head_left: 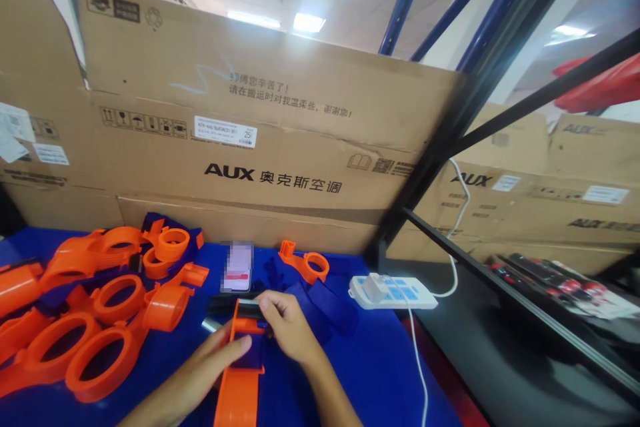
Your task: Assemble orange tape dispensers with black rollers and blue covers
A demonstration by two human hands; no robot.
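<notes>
On the blue table cover lies an orange plastic tape-dispenser frame, its handle pointing toward me. My left hand rests against its left side with the thumb on the frame. My right hand pinches the black toothed blade piece at the frame's far end. Dark blue strap pieces lie just right of my right hand.
A pile of orange ring-shaped dispenser parts covers the left of the table. One more orange part and a phone lie behind my hands. A white power strip with a cable sits right. Large cardboard boxes wall the back.
</notes>
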